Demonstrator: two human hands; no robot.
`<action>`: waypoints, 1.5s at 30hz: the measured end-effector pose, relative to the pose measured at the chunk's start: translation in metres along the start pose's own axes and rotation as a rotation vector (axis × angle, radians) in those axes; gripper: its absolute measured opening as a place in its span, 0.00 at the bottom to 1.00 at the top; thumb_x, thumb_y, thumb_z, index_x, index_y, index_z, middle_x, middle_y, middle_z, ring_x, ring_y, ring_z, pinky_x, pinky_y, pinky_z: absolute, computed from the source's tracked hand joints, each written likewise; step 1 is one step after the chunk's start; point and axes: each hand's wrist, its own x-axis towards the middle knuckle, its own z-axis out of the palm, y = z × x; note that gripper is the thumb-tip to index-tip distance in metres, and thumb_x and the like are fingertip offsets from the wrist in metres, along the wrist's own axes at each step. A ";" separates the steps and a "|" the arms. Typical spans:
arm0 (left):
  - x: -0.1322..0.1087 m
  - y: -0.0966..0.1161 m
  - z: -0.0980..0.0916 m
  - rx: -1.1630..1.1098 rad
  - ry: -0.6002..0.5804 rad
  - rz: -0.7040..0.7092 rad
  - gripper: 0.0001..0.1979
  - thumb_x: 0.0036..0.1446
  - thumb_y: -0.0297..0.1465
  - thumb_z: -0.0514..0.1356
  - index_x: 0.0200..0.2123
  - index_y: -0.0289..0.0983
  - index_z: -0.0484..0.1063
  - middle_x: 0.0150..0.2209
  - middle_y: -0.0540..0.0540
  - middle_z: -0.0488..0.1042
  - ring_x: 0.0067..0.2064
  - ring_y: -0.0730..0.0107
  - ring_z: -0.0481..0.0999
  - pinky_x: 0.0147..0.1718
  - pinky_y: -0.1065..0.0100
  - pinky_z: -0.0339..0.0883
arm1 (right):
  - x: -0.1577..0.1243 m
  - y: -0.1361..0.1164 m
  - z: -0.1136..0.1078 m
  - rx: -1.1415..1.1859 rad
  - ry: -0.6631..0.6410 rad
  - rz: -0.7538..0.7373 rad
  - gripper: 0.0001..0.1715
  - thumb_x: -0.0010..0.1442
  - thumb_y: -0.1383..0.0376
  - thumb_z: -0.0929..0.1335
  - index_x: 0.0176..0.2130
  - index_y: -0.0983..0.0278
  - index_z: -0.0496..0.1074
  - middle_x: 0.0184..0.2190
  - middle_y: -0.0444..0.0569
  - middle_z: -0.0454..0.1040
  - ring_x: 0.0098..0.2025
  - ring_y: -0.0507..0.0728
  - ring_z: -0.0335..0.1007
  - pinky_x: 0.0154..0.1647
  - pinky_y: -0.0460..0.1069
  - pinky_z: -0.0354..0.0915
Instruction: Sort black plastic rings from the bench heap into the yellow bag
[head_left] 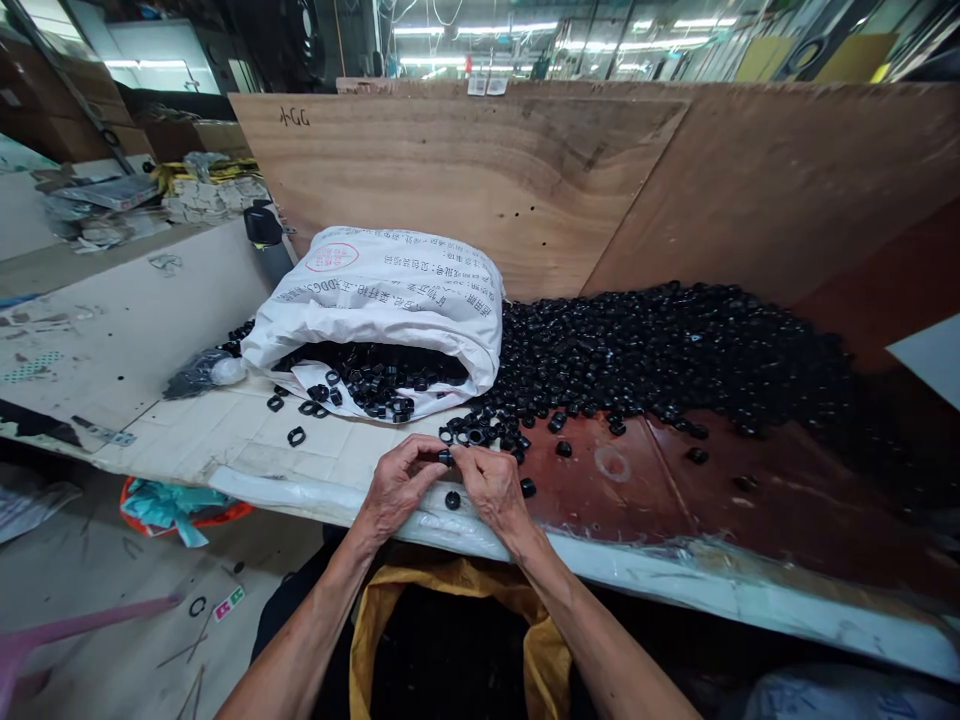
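Observation:
My left hand (403, 484) and my right hand (491, 487) meet over the table's front edge. A small black part (445, 457) is pinched between the fingertips of both hands. Just below it, a loose black cap (452, 500) lies between the hands. Behind my hands a white sack (390, 280) lies on its side, its mouth facing me, with black rings inside and some spilled out. A large heap of black caps (660, 350) spreads to the right of the sack. Below the table edge, a yellow bag (364, 625) hangs open with dark contents.
A wooden board (465, 170) stands behind the heap. On the left are a black-capped bottle (262, 228) and a clear bag of black pieces (196, 374). An orange basket (240, 513) with teal plastic sits on the floor at lower left, near a pink bar (97, 617).

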 end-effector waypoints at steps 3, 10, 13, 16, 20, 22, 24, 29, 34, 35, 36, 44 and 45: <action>0.000 0.001 0.000 -0.019 0.027 -0.013 0.09 0.61 0.32 0.64 0.44 0.37 0.77 0.45 0.43 0.77 0.46 0.65 0.78 0.45 0.67 0.73 | 0.000 0.001 0.001 0.024 -0.019 -0.002 0.22 0.70 0.57 0.63 0.29 0.64 0.76 0.24 0.46 0.73 0.24 0.52 0.65 0.29 0.46 0.62; -0.001 -0.001 0.000 -0.029 0.050 -0.027 0.08 0.61 0.31 0.64 0.44 0.37 0.77 0.43 0.44 0.77 0.44 0.65 0.78 0.45 0.67 0.73 | -0.002 -0.003 -0.003 0.112 -0.021 -0.017 0.11 0.65 0.60 0.68 0.40 0.65 0.77 0.29 0.46 0.73 0.26 0.52 0.66 0.29 0.46 0.63; 0.000 -0.001 -0.001 -0.018 0.025 -0.009 0.08 0.61 0.30 0.63 0.44 0.36 0.77 0.44 0.43 0.77 0.45 0.64 0.79 0.45 0.66 0.74 | -0.001 -0.005 -0.003 0.154 -0.035 -0.042 0.10 0.65 0.63 0.66 0.41 0.64 0.77 0.33 0.48 0.76 0.31 0.54 0.71 0.33 0.46 0.65; 0.000 0.002 -0.001 0.041 0.009 0.063 0.08 0.61 0.28 0.63 0.45 0.36 0.76 0.44 0.43 0.77 0.45 0.65 0.79 0.45 0.66 0.74 | -0.002 -0.008 -0.002 0.118 -0.046 0.053 0.11 0.64 0.61 0.66 0.34 0.63 0.75 0.27 0.45 0.73 0.27 0.52 0.67 0.29 0.46 0.61; -0.010 0.014 0.006 0.213 -0.030 0.276 0.11 0.63 0.24 0.60 0.47 0.38 0.75 0.46 0.42 0.78 0.49 0.64 0.78 0.50 0.62 0.72 | -0.012 -0.020 -0.007 0.123 -0.087 0.330 0.26 0.68 0.53 0.62 0.22 0.62 0.66 0.18 0.41 0.64 0.22 0.51 0.58 0.25 0.46 0.55; -0.019 0.020 0.012 0.245 -0.027 0.320 0.12 0.63 0.23 0.58 0.49 0.39 0.74 0.47 0.42 0.78 0.51 0.63 0.77 0.52 0.61 0.71 | -0.022 -0.026 -0.012 0.152 -0.087 0.420 0.30 0.69 0.50 0.60 0.20 0.62 0.62 0.17 0.41 0.62 0.22 0.51 0.58 0.25 0.46 0.55; -0.031 0.026 0.017 0.238 0.013 0.280 0.12 0.63 0.23 0.59 0.48 0.39 0.74 0.46 0.42 0.78 0.50 0.63 0.78 0.51 0.62 0.72 | -0.033 -0.032 -0.017 0.181 -0.054 0.407 0.25 0.68 0.51 0.62 0.26 0.63 0.68 0.20 0.41 0.65 0.23 0.52 0.60 0.26 0.46 0.57; -0.060 0.038 0.019 0.155 0.035 0.059 0.08 0.62 0.26 0.60 0.44 0.39 0.76 0.43 0.44 0.78 0.46 0.64 0.79 0.47 0.65 0.73 | -0.060 -0.042 -0.022 0.250 -0.100 0.214 0.12 0.65 0.58 0.66 0.40 0.64 0.73 0.30 0.45 0.73 0.25 0.51 0.66 0.27 0.46 0.62; -0.088 0.042 0.016 -0.028 0.023 -0.120 0.08 0.62 0.31 0.62 0.45 0.39 0.76 0.43 0.44 0.78 0.45 0.64 0.79 0.46 0.65 0.74 | -0.075 -0.055 -0.021 0.242 -0.155 0.243 0.09 0.65 0.60 0.66 0.37 0.63 0.72 0.26 0.44 0.71 0.24 0.51 0.65 0.25 0.45 0.62; -0.093 0.042 0.017 -0.086 0.029 -0.167 0.09 0.62 0.32 0.62 0.45 0.38 0.76 0.43 0.44 0.78 0.44 0.64 0.79 0.45 0.65 0.74 | -0.078 -0.057 -0.020 0.235 -0.153 0.198 0.09 0.64 0.61 0.66 0.37 0.63 0.72 0.28 0.45 0.72 0.26 0.52 0.67 0.28 0.46 0.64; -0.097 0.040 0.018 -0.131 0.035 -0.204 0.09 0.62 0.33 0.63 0.45 0.38 0.75 0.42 0.44 0.79 0.43 0.64 0.80 0.44 0.65 0.75 | -0.082 -0.059 -0.018 0.232 -0.149 0.162 0.08 0.63 0.61 0.66 0.37 0.63 0.73 0.30 0.46 0.72 0.29 0.53 0.68 0.30 0.46 0.65; -0.121 0.047 0.001 0.160 -0.094 -0.024 0.08 0.63 0.29 0.59 0.45 0.41 0.76 0.43 0.44 0.79 0.45 0.62 0.78 0.46 0.62 0.73 | -0.106 -0.061 -0.009 0.389 -0.315 0.544 0.06 0.62 0.61 0.65 0.36 0.62 0.68 0.20 0.38 0.64 0.18 0.51 0.62 0.20 0.45 0.61; -0.116 0.050 -0.006 0.191 -0.187 -0.013 0.08 0.62 0.28 0.60 0.43 0.40 0.77 0.41 0.45 0.79 0.43 0.63 0.78 0.44 0.64 0.73 | -0.101 -0.059 -0.012 0.292 -0.303 0.470 0.05 0.61 0.63 0.66 0.35 0.62 0.69 0.20 0.39 0.65 0.20 0.52 0.63 0.22 0.45 0.62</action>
